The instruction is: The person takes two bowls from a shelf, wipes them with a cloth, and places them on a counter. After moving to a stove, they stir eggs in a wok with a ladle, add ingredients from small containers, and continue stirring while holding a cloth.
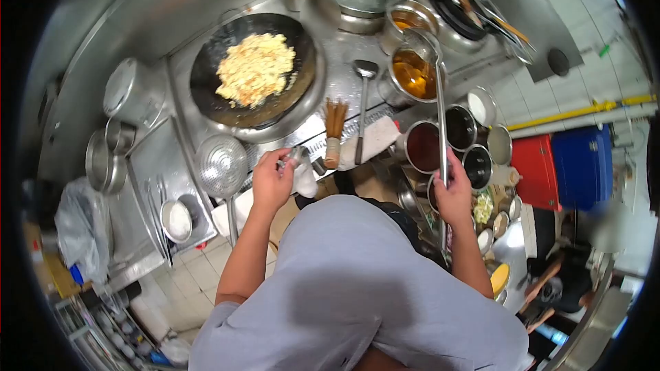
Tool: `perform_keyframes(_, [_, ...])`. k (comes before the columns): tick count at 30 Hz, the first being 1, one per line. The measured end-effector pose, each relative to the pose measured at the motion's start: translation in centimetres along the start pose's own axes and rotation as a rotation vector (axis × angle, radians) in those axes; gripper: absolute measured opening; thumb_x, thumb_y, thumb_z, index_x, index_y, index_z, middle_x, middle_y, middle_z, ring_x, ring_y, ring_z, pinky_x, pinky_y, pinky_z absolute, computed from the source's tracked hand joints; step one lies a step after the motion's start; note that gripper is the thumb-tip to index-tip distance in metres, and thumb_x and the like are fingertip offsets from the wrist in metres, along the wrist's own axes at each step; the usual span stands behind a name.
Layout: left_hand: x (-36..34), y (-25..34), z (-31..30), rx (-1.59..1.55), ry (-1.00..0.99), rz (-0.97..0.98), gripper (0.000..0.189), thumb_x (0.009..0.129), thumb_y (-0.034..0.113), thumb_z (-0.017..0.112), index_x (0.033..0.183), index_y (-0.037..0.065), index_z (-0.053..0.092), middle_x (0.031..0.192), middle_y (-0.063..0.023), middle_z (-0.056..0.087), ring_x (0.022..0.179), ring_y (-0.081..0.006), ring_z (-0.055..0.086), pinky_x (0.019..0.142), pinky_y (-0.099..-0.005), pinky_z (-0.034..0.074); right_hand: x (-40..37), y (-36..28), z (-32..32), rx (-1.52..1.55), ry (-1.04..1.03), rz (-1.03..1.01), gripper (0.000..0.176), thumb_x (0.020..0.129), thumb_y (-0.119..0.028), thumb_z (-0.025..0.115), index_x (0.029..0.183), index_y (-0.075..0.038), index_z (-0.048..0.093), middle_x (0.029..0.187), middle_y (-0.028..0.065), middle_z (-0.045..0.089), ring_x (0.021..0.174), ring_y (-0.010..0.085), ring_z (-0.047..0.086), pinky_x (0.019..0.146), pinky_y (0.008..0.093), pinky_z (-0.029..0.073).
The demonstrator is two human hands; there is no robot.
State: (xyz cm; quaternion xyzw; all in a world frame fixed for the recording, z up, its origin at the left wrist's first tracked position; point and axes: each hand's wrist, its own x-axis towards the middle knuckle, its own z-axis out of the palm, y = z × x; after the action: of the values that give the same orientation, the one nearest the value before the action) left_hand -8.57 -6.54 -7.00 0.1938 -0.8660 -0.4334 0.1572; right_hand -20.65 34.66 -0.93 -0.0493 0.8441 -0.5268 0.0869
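My right hand (454, 196) is closed round the long handle of a ladle (441, 124). The ladle's bowl is up at the rim of a metal pot of amber oil (412, 74). My left hand (273, 180) has its fingers curled in at the stove's front edge, beside a small metal piece and a hanging white cloth (304, 180); whether it grips anything is hidden. Beyond it, a black wok (302, 62) on the burner holds a yellow heap of egg-like food (256, 69). A perforated skimmer (221, 165) lies left of my left hand.
A bamboo brush (333, 134) and a spatula (363, 110) lie at the stove's front. Several seasoning pots, including one with dark red contents (422, 145), stand near my right hand. A bowl of white powder (177, 221) sits on the left tray. Another person (567, 282) is at lower right.
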Motion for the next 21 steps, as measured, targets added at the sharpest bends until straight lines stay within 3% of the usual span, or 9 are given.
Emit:
perform_keyframes(1, [-0.3,-0.1,-0.2,0.017,0.035,-0.024,0.027,0.096,0.011,0.079,0.121,0.002,0.077,0.102,-0.0157,0.074,0.076,-0.0281,0.071,0.073,-0.039,0.059,-0.3,-1.5,0.1,0.064,-0.068,0.007,0.077,0.098,0.009,0.063,0.171,-0.006,0.044,0.11,0.0019,0.065,0.092,0.0091,0.061,0.086,0.0245,0.053])
perform_keyframes(5, [-1.5,-1.0,-0.8,-0.015,0.058,-0.07,0.027,0.096,0.012,0.078,0.121,0.001,0.077,0.101,-0.0155,0.074,0.076,-0.0267,0.069,0.074,-0.0391,0.058,-0.7,-10.0,3.1,0.243,-0.388,0.133,0.08,0.097,0.012,0.06,0.172,-0.008,0.042,0.113,0.0022,0.064,0.089,0.0054,0.058,0.076,0.0207,0.051])
perform_keyframes(7, [-2.1,-1.4,-1.3,-0.021,0.097,-0.085,0.028,0.097,0.015,0.078,0.122,0.003,0.076,0.103,-0.0156,0.073,0.077,-0.0315,0.072,0.074,-0.0421,0.059,0.9,-12.4,6.1,0.314,-0.552,0.181,0.079,0.098,0.01,0.065,0.172,-0.008,0.041,0.108,0.0025,0.064,0.073,0.0051,0.056,0.057,0.0226,0.048])
perform_keyframes(9, [-2.6,-1.1,-1.7,-0.01,0.109,-0.081,0.028,0.097,0.015,0.078,0.122,0.003,0.076,0.103,-0.0143,0.074,0.076,-0.0312,0.071,0.073,-0.0423,0.059,3.7,-14.6,10.7,0.272,-0.665,0.165,0.078,0.099,0.007,0.07,0.17,-0.006,0.042,0.1,0.0027,0.064,0.061,0.0073,0.052,0.051,0.0251,0.045])
perform_keyframes(11, [-3.3,-1.3,-1.9,-0.02,0.14,-0.114,0.029,0.097,0.015,0.079,0.122,0.003,0.076,0.103,-0.0131,0.074,0.075,-0.0304,0.07,0.073,-0.0419,0.058,7.8,-15.0,16.4,0.448,-0.809,0.158,0.073,0.101,0.002,0.073,0.167,-0.003,0.043,0.093,0.0036,0.064,0.055,0.01,0.052,0.049,0.027,0.045])
perform_keyframes(13, [-4.0,-1.5,-2.3,-0.035,0.173,-0.162,0.029,0.096,0.015,0.079,0.123,0.003,0.077,0.104,-0.0129,0.074,0.075,-0.0297,0.07,0.073,-0.0413,0.058,12.1,-13.5,22.9,0.786,-0.871,0.284,0.067,0.103,-0.001,0.071,0.165,-0.003,0.045,0.094,0.0047,0.064,0.057,0.0116,0.055,0.049,0.0282,0.044])
perform_keyframes(14, [-4.5,-1.4,-2.5,-0.037,0.189,-0.172,0.029,0.096,0.015,0.079,0.123,0.003,0.077,0.104,-0.0129,0.074,0.075,-0.0297,0.07,0.073,-0.0413,0.058,13.3,-13.2,25.8,0.776,-0.888,0.283,0.067,0.103,-0.001,0.071,0.165,-0.003,0.045,0.094,0.0047,0.064,0.057,0.0116,0.055,0.049,0.0282,0.044])
perform_keyframes(16, [-5.5,-1.4,-3.4,-0.013,0.261,-0.184,0.029,0.096,0.014,0.079,0.123,0.003,0.077,0.103,-0.0128,0.075,0.072,-0.0285,0.068,0.072,-0.0409,0.057,14.3,-13.2,30.0,0.65,-0.653,0.106,0.065,0.104,-0.002,0.069,0.164,-0.003,0.046,0.093,0.0052,0.064,0.059,0.0111,0.056,0.049,0.0288,0.045])
perform_keyframes(21, [-9.3,-4.2,-4.2,0.013,0.413,-0.315,0.028,0.095,0.013,0.081,0.12,0.003,0.078,0.099,-0.0126,0.075,0.068,-0.0271,0.065,0.069,-0.0406,0.055,12.1,-11.7,23.1,0.248,-0.422,-0.024,0.068,0.102,0.003,0.069,0.165,-0.002,0.044,0.096,0.0073,0.067,0.061,0.0102,0.058,0.049,0.0283,0.045])
